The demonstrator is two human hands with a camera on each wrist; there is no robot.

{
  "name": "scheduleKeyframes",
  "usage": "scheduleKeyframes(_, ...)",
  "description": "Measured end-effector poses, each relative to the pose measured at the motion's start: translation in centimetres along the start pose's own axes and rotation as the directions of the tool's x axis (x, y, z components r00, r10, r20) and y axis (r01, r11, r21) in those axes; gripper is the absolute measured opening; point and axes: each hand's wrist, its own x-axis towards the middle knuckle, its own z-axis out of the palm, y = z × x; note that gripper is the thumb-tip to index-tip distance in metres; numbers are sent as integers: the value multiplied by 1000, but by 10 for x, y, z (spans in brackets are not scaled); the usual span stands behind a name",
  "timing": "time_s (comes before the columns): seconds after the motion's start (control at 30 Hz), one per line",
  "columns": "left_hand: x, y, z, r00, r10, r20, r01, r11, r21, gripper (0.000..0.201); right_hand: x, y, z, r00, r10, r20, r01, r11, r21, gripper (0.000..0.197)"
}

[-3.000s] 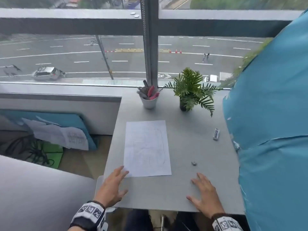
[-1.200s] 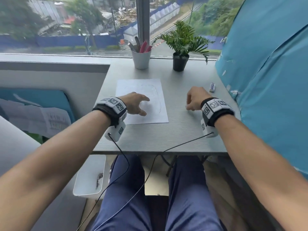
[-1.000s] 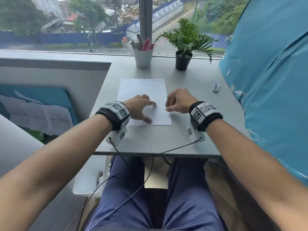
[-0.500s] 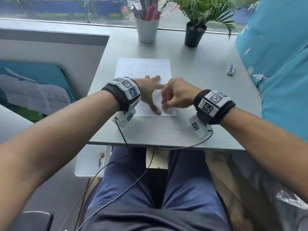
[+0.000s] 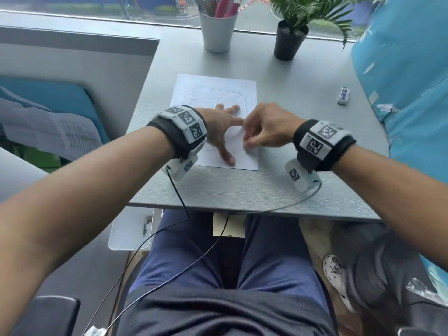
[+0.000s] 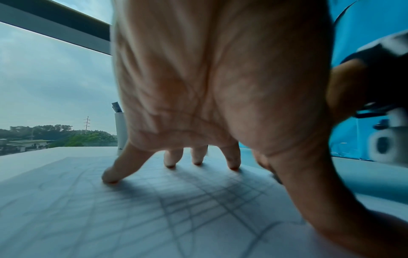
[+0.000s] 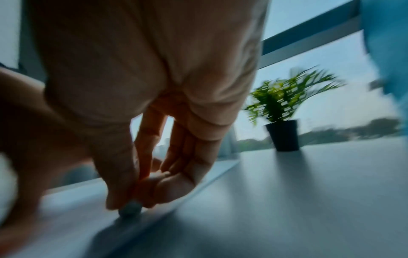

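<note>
A white sheet of paper (image 5: 215, 93) with a faint pencil drawing lies on the grey table (image 5: 315, 190). My left hand (image 5: 230, 139) rests on the sheet's lower half, fingers spread straight and fingertips (image 6: 170, 165) pressing the paper (image 6: 154, 218) down. My right hand (image 5: 246, 144) sits right beside it at the sheet's right edge. Its thumb and fingers (image 7: 159, 188) pinch a small grey lump (image 7: 130, 210) that touches the paper. The lump is hidden in the head view, and the right wrist view is blurred.
At the back stand a white cup of pens (image 5: 218, 30) and a potted plant (image 5: 289, 40). A white eraser (image 5: 343, 95) lies near the right edge, beside a blue covering (image 5: 407, 81). A white tray (image 5: 128, 229) hangs under the table's left front corner.
Both hands left the table's near edge. The right hand took the small grey lump from the table and carried it left to the paper. The left hand spread onto the sheet.
</note>
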Motion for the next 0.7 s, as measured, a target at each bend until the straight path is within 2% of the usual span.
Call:
scheduleKeyframes(0.07,-1,-2,0,1000,16,8,-16,1000,-4,127,-4,-5,6,997,-46,59,46,999,2,9)
scheduleKeyframes(0.13,-2,1,-1,1000,13,8,-13,1000,14,127,0,4,-7,998,53,-26,-52,998,46,8)
scheduleKeyframes(0.2,-3,1,-1,1000,9,7,-9,1000,27,127,2,7,-9,995,70,-69,-66,996,66,8)
scheduleKeyframes(0.3,-5,-2,0,999,37,18,-37,999,16,127,-5,-9,10,996,-58,64,57,998,13,7)
scheduleKeyframes(0.43,-5,1,-1,999,37,26,-38,999,37,127,-1,4,-5,993,81,-83,-77,996,51,10)
scheduleKeyframes(0.57,-6,-1,-1,998,49,34,-50,998,34,127,-8,-13,9,997,-49,58,51,998,-28,9)
scheduleKeyframes(0.67,-5,0,-2,998,48,42,-51,997,55,127,-4,-1,-6,996,70,-59,-69,997,19,9)
scheduleKeyframes(0.7,-5,0,-2,998,46,43,-48,997,52,128,-3,-1,-4,994,73,-84,-71,997,24,9)
